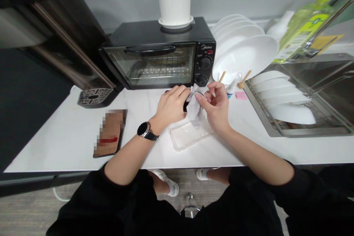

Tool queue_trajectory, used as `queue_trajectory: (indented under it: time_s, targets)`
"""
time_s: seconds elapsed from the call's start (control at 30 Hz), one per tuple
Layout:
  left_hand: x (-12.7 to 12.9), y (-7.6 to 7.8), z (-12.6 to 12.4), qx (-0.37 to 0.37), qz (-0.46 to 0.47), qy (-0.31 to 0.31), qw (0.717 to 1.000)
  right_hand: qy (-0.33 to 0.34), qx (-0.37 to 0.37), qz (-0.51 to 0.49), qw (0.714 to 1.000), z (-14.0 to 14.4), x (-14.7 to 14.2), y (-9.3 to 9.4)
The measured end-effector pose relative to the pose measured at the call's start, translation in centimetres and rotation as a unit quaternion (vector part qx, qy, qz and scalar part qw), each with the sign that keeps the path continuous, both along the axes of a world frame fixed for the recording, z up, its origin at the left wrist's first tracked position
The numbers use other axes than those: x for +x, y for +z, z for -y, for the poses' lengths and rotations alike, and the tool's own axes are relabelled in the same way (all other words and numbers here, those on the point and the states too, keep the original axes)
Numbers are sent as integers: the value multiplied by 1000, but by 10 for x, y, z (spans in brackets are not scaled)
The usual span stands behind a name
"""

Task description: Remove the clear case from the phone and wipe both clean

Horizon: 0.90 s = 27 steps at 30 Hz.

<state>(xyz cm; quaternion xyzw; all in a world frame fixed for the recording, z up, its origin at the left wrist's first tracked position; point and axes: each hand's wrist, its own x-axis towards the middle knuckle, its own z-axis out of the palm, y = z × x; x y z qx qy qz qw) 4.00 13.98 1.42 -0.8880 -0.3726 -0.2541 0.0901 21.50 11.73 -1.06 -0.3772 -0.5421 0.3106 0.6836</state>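
Note:
My left hand [173, 104], with a black watch on the wrist, is closed around what looks like a black phone [185, 107]. Most of that phone is hidden behind the fingers and the cloth. Pinched in my right hand [217, 105] is a crumpled pale grey cloth [195, 112], pressed up against the phone's right side. Just below both hands, a clear phone case [184, 138] lies flat on the white counter [155, 155]. The cloth's lower end hangs over the case's upper edge.
A black toaster oven [160, 66] stands right behind my hands, bearing a white pot [174, 0]. White plates [246, 55] lean to its right, beside a rack of bowls [290, 113]. At left lie a blurred phone-like object [110, 132] and a dark drinks machine [69, 44].

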Motion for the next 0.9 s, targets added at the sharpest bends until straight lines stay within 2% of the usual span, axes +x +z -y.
queue_trajectory:
  time_s: [0.1,0.17,0.23,0.33,0.43,0.53,0.6,0.63,0.67,0.73,0.77,0.8,0.9]
  targets:
    - [2,3,2,14,-1,27,1000,55,-73,12,996,0,-1,1]
    - [2,4,1,25,-6,47,999,88,-94,42,991,4,-1,3]
    - [1,5,-2,27,-16,57,998,87,-98,69,989,7,1,6]
    - [0,8,-5,6,-28,49,998,46,-92,105,989,6,6,9]
    - [-4,16,-6,-63,3,42,997,11,-56,131,990,-1,14,12]
    - [-10,24,-7,-218,70,3,973,2,-2,150,989,-5,21,16]
    - [-11,27,-5,-341,145,-66,927,3,26,152,988,-5,23,19]
    - [-11,26,-4,-404,190,-102,889,4,36,152,988,-4,24,20]
    - [-9,24,-1,-466,234,-133,843,4,43,152,987,-3,24,21]
    - [-3,18,6,-591,301,-173,728,-13,55,156,986,-1,23,22]
    - [1,14,9,-636,325,-184,675,-33,61,158,985,0,23,22]
    - [6,9,12,-665,350,-185,633,-61,68,156,983,2,23,21]
    - [18,-3,17,-724,395,-178,537,-172,106,140,969,4,25,22]
